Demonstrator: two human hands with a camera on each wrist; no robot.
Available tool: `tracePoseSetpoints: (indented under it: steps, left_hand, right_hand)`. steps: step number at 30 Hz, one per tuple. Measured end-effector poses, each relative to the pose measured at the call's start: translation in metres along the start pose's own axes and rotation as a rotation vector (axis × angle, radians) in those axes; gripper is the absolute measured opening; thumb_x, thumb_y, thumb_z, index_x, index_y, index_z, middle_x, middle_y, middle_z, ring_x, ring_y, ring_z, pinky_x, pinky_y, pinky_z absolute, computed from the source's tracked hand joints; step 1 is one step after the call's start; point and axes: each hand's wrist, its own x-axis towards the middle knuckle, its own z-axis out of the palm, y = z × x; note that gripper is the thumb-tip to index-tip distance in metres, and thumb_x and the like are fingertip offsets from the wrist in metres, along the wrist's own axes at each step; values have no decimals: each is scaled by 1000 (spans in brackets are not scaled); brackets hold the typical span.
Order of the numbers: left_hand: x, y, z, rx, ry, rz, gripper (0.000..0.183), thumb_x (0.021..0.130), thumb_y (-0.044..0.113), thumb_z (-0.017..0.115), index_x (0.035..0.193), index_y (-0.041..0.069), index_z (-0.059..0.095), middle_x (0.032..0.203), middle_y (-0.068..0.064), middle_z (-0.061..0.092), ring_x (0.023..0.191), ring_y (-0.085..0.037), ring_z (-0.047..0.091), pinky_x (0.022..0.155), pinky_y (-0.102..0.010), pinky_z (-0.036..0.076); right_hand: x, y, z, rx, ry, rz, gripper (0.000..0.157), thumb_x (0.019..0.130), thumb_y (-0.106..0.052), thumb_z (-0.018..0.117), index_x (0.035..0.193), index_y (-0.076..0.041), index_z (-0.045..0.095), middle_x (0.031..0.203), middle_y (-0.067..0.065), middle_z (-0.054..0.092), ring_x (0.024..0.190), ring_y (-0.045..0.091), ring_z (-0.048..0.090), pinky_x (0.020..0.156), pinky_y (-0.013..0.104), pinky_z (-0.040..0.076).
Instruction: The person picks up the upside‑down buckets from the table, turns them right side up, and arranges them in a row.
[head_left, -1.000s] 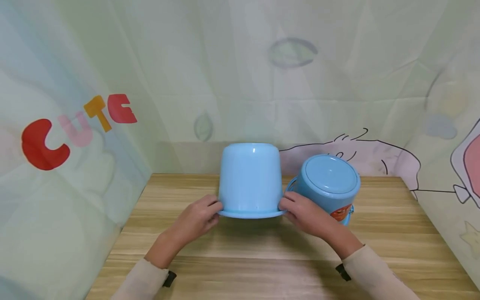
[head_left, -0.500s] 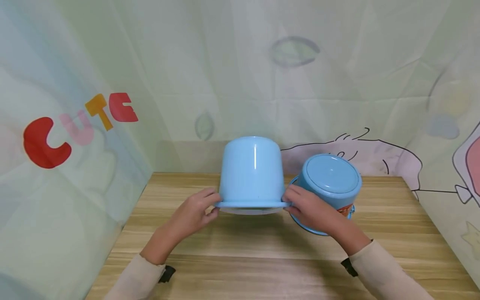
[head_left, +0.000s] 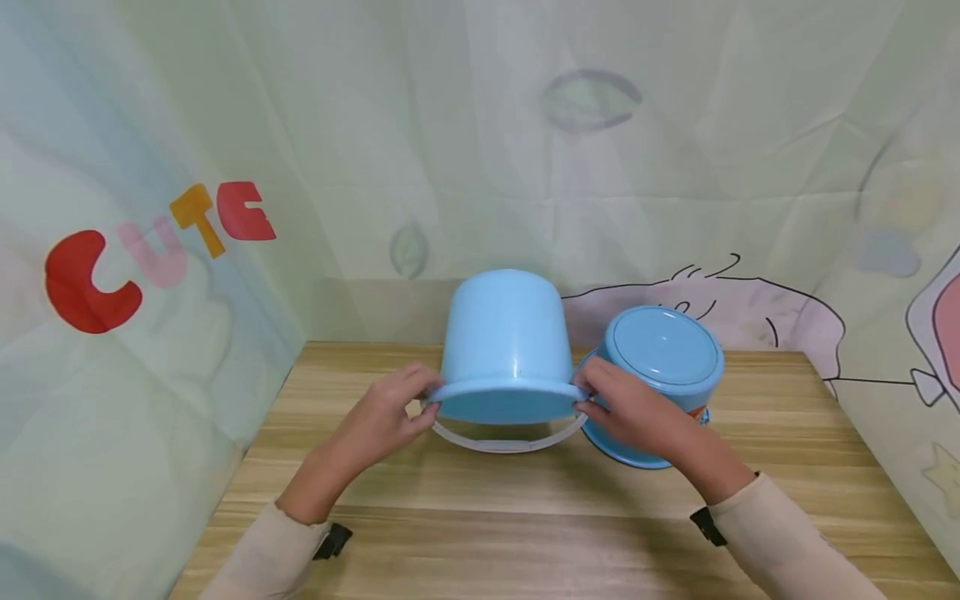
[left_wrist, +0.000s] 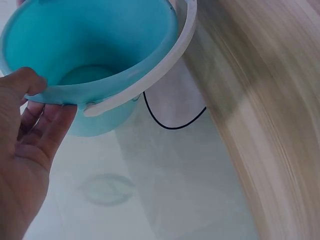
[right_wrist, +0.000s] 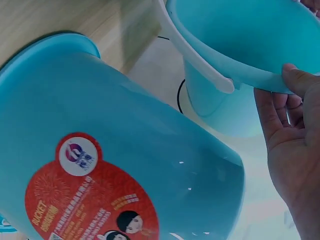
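A light blue bucket [head_left: 506, 333] is held tilted above the table, its bottom up and its mouth tipped toward me. My left hand [head_left: 393, 412] pinches the rim on the left, thumb inside and fingers outside in the left wrist view. On the opposite side my right hand [head_left: 622, 408] pinches the rim the same way. The white handle [head_left: 510, 446] hangs below the mouth. Inside, the bucket's wall [left_wrist: 100, 45] looks bare. Just right of it a darker blue bucket [head_left: 663, 350] stands upside down on the table, partly behind my right hand.
The wood-grain table [head_left: 480, 542] extends beneath both buckets. A printed curtain [head_left: 480, 150] stands behind and on both sides of it. The darker bucket carries a red label [right_wrist: 90, 195], and its rim [right_wrist: 65, 42] rests on the tabletop.
Both hands have raised the light blue bucket's rim and tipped its mouth toward me. Its inside and white handle have come into view. The darker bucket has stayed put.
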Motion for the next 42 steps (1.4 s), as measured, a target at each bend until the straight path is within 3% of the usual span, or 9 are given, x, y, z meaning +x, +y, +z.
tracePoseSetpoints:
  steps: [10,14,20,33,42]
  left_hand:
    - [11,6,-13,-34,-34,-7,31,80,-13,78,103,1,64,97,-8,67,84,-18,71,72,-30,64]
    - [14,8,-19,-61,-60,-71,32,81,-12,77,106,2,62,97,-8,67,87,-19,70,73,-33,64]
    - [20,12,-24,-78,-72,-128,31,84,-10,76,110,2,63,100,-9,68,90,-20,70,72,-33,64]
    - [34,19,-31,-86,-49,-196,28,85,-8,75,110,2,65,101,-11,71,89,-21,71,72,-30,64]
    - [43,18,-37,-121,-64,-310,32,85,-9,75,115,-1,65,102,-13,72,90,-23,71,73,-34,64]
  right_hand:
    - [3,-3,-12,10,9,-13,34,88,-1,79,105,-13,52,100,-4,57,92,11,61,75,35,59]
    - [6,-4,-14,25,8,-26,33,89,-2,78,105,-12,52,101,-2,58,95,12,66,78,36,61]
    - [10,-6,-19,115,-3,49,36,88,-1,78,111,-12,52,106,1,64,100,20,73,83,34,63]
    - [17,-13,-36,158,1,96,32,90,-2,77,111,-10,55,109,7,68,98,19,73,81,31,63]
    - [28,-12,-45,169,-51,169,30,93,-7,76,117,-9,57,108,6,70,97,17,69,79,32,63]
